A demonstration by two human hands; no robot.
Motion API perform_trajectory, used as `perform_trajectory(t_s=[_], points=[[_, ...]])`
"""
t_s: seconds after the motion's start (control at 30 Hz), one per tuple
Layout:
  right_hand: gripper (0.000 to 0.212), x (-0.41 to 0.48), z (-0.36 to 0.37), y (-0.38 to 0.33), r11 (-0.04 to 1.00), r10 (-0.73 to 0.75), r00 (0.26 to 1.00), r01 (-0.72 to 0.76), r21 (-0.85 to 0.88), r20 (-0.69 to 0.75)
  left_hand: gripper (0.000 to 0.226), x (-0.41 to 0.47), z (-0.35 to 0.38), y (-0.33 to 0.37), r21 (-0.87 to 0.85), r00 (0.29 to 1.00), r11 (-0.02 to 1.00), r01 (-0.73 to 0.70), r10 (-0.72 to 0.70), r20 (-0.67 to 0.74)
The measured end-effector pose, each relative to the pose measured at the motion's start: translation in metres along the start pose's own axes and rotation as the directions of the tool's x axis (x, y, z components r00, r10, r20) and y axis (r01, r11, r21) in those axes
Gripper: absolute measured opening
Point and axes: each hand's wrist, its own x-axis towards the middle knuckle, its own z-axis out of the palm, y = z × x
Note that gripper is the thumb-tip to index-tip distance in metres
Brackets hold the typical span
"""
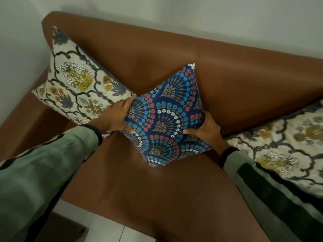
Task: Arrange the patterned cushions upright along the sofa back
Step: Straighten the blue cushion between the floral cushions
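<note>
Cushions with bold prints sit on a brown sofa [174,189] set against a pale wall [192,18]. In the middle, a navy blue cushion [167,119] with fan-shaped rows of blue, pink and white flowers stands on the seat, its top corner leaning against the sofa back [244,79] and its lower corner resting on the seat toward the front edge. It is turned so that it stands on a point rather than on a flat side. Both hands hold it: the left hand [117,116] lies on the cushion's left edge with the fingers spread along the fabric and the thumb pressing into the face, and the right hand [206,130] grips the right edge, thumb on the front and fingers curled behind out of sight. Both arms wear pale green sleeves with dark cuffs. At the left end of the sofa, in the corner where the back meets the armrest [26,123], a cream floral cushion [76,81] with a dark trellis pattern and yellow and orange blooms stands upright, tilted back against the sofa back; its lower right corner touches the left hand. At the right end, a second cream cushion [283,142] of the same pattern lies flat on the seat, partly hidden behind the right sleeve. A strip of light tiled floor [108,229] shows below the front edge of the seat.
</note>
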Motion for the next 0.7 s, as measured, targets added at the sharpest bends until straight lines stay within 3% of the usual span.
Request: perform_trajectory(t_s=[0.23, 0.43, 0.7], points=[[0.105, -0.03, 0.021, -0.041, 0.982, 0.001, 0.988, -0.03, -0.187, -0.152, 0.135, -0.002, 0.002, -0.019, 0.059, 1.0, 0.998, -0.021, 0.021, -0.006], [0.089, -0.081, 0.045, -0.064, 0.986, -0.03, 0.963, -0.015, -0.164, -0.269, 0.132, -0.009, -0.001, -0.016, 0.024, 0.999, 1.0, 0.009, -0.008, -0.031], [0.095, -0.081, -0.002, -0.041, 0.978, -0.026, 0.939, -0.047, -0.202, -0.342, 0.125, 0.003, -0.014, 0.028, 0.074, 0.986, 0.992, -0.1, 0.109, -0.124]])
